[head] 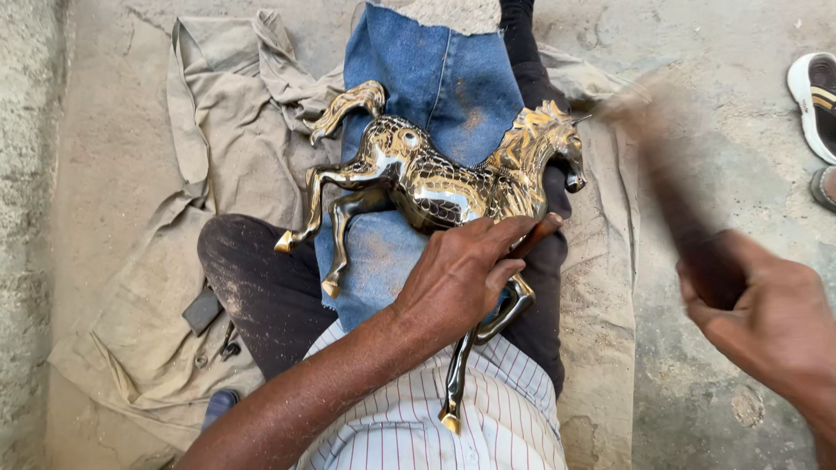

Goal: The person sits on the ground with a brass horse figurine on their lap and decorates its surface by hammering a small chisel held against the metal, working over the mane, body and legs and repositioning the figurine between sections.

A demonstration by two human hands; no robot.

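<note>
**Hands on a brass horse, mallet raised**

The left hand [457,274] is closed around a slim reddish-brown tool [535,235], pressing its tip against the flank of a shiny brass horse figure [427,187]. The right hand [766,318] grips the handle of a hammer [662,165], blurred and held well apart from the horse, to its right. The horse lies on its side across the person's lap, on a blue denim cloth [435,78] spread over dark trousers. Beneath is a dusty tan cloth [218,113] on the concrete floor [113,174]. A sandal [814,96] lies at the far right.
</note>
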